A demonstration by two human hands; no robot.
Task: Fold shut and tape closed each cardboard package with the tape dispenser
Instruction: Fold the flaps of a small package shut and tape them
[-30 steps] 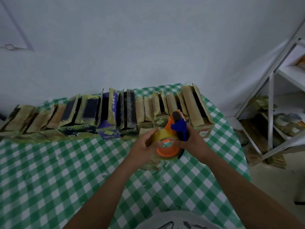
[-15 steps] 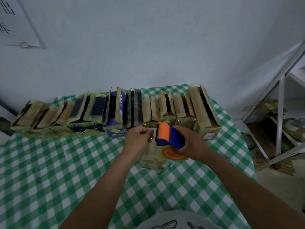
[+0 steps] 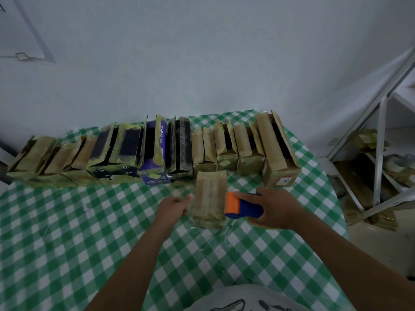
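A small brown cardboard package point(image 3: 208, 196) lies on the green-checked table point(image 3: 67, 232) in front of me, its flaps folded shut. My right hand point(image 3: 277, 209) grips the orange and blue tape dispenser point(image 3: 243, 205) just right of the package, its orange end at the package's right edge. My left hand point(image 3: 173, 208) sits at the package's left side with fingers curled and the thumb pointing at the box; nothing shows inside it. Behind stands a row of packages point(image 3: 226, 151) with open flaps.
The row runs along the table's far edge and includes a purple box point(image 3: 155, 153), black boxes point(image 3: 179, 149) and a larger brown box point(image 3: 279, 156) at the right. A white metal rack point(image 3: 379, 153) with tape rolls stands right of the table. The wall is behind.
The dispenser has come down from above the package to its right side, turned flat. My left hand has drawn back to the left, and the package's top now shows.
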